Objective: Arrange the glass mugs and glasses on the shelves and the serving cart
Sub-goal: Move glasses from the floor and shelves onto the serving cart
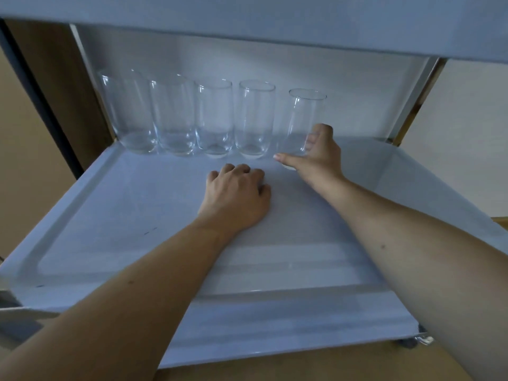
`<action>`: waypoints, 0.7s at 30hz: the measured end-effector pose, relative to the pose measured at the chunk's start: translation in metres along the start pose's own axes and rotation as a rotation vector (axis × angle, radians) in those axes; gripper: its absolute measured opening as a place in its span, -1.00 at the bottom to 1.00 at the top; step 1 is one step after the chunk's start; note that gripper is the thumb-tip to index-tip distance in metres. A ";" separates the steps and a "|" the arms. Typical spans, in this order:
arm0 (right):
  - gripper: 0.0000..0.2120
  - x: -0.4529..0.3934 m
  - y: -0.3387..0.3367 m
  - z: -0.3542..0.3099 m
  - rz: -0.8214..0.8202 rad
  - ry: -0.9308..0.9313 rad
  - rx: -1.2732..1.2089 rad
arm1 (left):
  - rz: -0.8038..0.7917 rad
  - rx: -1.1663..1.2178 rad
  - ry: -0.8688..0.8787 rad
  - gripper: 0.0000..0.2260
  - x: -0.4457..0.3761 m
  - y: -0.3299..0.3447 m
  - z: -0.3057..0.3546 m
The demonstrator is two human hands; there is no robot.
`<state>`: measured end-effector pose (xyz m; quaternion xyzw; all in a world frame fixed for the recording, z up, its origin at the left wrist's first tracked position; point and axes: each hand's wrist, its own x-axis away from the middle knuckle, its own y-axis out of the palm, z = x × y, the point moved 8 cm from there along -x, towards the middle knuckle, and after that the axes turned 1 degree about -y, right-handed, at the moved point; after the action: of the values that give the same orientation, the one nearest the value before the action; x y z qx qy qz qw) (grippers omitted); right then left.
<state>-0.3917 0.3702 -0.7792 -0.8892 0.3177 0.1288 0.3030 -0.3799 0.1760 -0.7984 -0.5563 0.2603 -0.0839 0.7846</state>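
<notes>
your right hand (320, 155) has its grip wrapped round the lower part of the fifth glass (302, 125), thumb stretched out in front of the base and fingers curled behind it. that glass stands upright, its long axis vertical, at the right end of the row on the cart shelf (110, 229). it sits a little apart from the four glasses (192, 116) to its left, which stand close together along the back of the shelf, and it looks slightly nearer to you than they are. whether its base is fully down on the shelf i cannot tell, since your thumb hides it.

the gap that matters lies to the left of your grip: the neighbouring glass (254, 119) is near but not touching. if you mean to close the row, the move is likely a short slide leftward and back, keeping the glass upright.

your right forearm reaches in from the lower right, wrist turned so the palm faces left. your left hand (236, 193) rests knuckles-up on the shelf in front of the row, fingers curled under and holding nothing that shows; it is nearer the middle glasses.
</notes>
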 end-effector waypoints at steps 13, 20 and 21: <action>0.00 -0.033 0.026 0.006 -0.104 0.050 -0.012 | 0.039 -0.007 -0.011 -0.70 -0.001 0.005 -0.002; 0.00 -0.028 0.024 0.003 -0.134 0.077 0.051 | 0.029 -0.011 -0.010 -0.69 -0.005 0.005 -0.002; -0.04 -0.025 0.022 0.002 -0.142 0.090 0.092 | 0.025 -0.010 -0.011 -0.69 -0.005 0.005 -0.002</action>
<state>-0.4249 0.3703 -0.7805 -0.8995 0.2729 0.0524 0.3372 -0.3859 0.1780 -0.8017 -0.5574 0.2636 -0.0697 0.7842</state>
